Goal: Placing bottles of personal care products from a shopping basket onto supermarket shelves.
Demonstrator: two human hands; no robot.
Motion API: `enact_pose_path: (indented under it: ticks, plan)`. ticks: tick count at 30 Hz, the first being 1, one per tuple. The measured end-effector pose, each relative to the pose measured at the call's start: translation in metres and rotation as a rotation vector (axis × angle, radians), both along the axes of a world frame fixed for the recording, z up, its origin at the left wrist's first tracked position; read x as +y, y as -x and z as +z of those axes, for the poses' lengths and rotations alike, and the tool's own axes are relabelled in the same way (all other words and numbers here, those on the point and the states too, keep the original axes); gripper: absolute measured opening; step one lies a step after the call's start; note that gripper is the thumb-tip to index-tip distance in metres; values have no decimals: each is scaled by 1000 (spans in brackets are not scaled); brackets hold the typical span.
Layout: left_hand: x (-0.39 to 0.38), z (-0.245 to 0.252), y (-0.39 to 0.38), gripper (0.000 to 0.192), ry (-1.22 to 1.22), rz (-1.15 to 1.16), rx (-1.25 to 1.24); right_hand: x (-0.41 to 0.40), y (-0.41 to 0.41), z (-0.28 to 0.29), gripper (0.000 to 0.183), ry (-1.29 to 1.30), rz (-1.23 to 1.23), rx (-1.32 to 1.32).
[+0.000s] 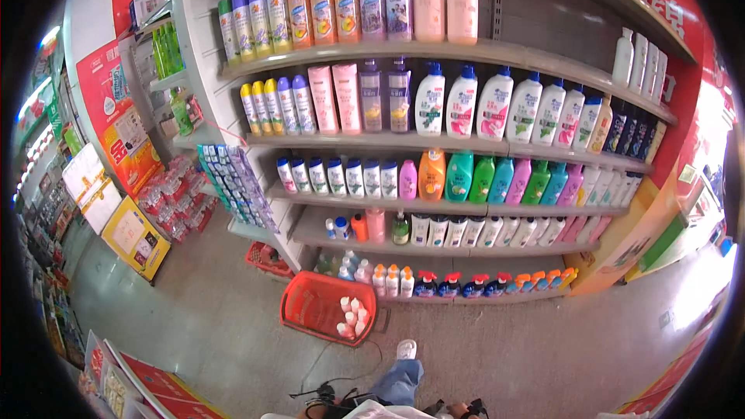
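At the bottom edge, part of my left hand or wrist (316, 411) shows beside black straps and cables; its fingers cannot be made out. My right hand (458, 409) is also cut off there, with a black strap around it, and what it holds cannot be told. Beyond them, a red plastic shopping basket (308, 332) stands on the floor with several pink bottles with white caps (352, 317) at its right end. Shelving (372, 139) carries rows of pump bottles, shampoo bottles, spray cans and tubes. Blue bottles with red trigger heads (449, 286) line the lowest shelf.
A smaller red basket (269, 259) stands by the shelf's left end, below hanging sachets (236, 183). Wrapped red packs (177, 198) are piled at the left, near a yellow display board (135, 238). A thin cable (343, 377) trails over the floor near my foot (407, 350).
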State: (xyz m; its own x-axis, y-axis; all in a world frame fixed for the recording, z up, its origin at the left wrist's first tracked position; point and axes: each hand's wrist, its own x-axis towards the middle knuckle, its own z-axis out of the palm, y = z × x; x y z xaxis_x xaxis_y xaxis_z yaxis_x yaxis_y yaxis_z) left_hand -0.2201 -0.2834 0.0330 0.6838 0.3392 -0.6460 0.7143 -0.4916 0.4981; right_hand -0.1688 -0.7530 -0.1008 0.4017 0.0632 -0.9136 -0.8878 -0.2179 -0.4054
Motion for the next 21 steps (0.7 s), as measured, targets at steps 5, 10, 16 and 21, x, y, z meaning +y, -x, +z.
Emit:
enact_pose_path:
  ticks: [5,10,16,21]
  plan:
    - [28,7,72,33,-19,111,17,16,62,6,29,-18,5,38]
    - [49,11,118,31,12,252,-6,29,80,15,29,3,-29,44]
    - [88,-12,150,29,60,443,36,56,22,11,29,86,-41,35]
    - [132,-32,170,28,110,561,140,97,-46,7,30,266,-121,103]
